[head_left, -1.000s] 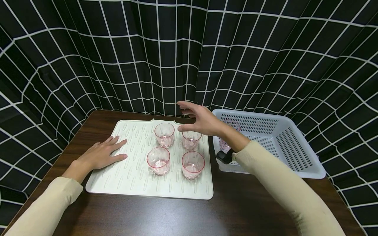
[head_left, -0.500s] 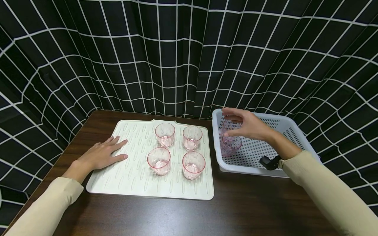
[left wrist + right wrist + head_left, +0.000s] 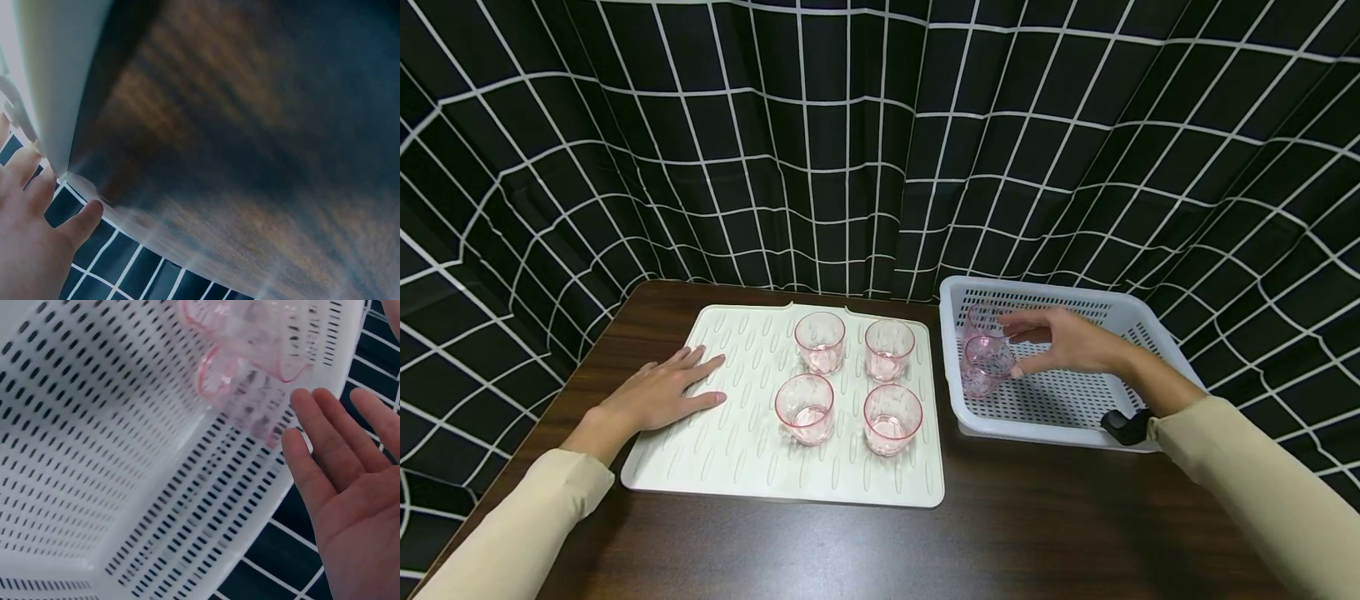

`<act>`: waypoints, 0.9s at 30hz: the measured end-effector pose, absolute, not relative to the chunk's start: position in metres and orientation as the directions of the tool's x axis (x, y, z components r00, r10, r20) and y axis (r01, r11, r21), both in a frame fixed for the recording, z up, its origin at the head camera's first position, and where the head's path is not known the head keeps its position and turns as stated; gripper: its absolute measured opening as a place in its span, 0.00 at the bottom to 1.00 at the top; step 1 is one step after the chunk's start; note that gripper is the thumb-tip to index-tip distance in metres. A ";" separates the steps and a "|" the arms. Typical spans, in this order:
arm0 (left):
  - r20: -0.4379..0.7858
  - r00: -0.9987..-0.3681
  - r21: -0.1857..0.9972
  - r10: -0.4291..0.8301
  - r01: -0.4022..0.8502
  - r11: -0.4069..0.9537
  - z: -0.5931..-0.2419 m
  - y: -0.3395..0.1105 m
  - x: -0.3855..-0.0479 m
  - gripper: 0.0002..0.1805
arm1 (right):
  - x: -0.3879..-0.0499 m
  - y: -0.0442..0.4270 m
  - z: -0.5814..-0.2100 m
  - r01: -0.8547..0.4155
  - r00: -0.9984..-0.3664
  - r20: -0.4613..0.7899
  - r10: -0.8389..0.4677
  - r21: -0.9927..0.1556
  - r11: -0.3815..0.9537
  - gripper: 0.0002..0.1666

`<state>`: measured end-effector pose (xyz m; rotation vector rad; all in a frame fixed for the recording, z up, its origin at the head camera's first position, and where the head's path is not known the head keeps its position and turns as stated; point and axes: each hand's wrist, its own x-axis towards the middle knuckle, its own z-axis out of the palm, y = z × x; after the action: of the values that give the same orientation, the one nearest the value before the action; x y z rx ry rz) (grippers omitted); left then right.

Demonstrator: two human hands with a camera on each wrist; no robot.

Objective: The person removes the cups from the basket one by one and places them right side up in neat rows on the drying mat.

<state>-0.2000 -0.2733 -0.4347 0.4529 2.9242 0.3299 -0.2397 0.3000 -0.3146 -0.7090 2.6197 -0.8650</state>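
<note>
Pink-tinted and clear: near glass [image 3: 983, 377] at the left end of the pale, perforated basket [image 3: 1067, 398], standing upright inside, mouth up, base down, long axis vertical. Just behind, also in the basket, far glass [image 3: 978, 323], likewise mouth up with axis vertical, partly hidden by fingers. Just to the right of both, low in the basket, right grip [image 3: 1062, 340], thumb and fingers apart; thumb tip beside the near glass, fingertips by the far one. Cannot tell whether touching either.

Left of the basket, white ridged mat [image 3: 715, 454] on the dark wood-grained desk [image 3: 760, 554], long axis running side to side. On top, in two rows: back-left glass [image 3: 820, 343], back-right glass [image 3: 887, 352], front-left glass [image 3: 806, 410], front-right glass [image 3: 891, 421], all upright, mouths up, axes vertical. On the mat's left side, left grip [image 3: 658, 393], palm down, fingers and thumb spread apart, pointing inward. Behind the desk, black curtain [image 3: 737, 167] with white grid lines.
</note>
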 end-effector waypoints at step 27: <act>-0.120 -0.941 0.245 0.315 0.280 0.928 -0.437 -0.274 -0.201 0.46 | -0.253 0.288 -0.331 -0.338 -0.762 -0.263 -0.591 -0.617 0.711 0.53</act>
<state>-0.2014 -0.2736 -0.4371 0.4548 2.9295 0.3380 -0.2531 0.2884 -0.3314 -0.7142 2.4701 -0.7666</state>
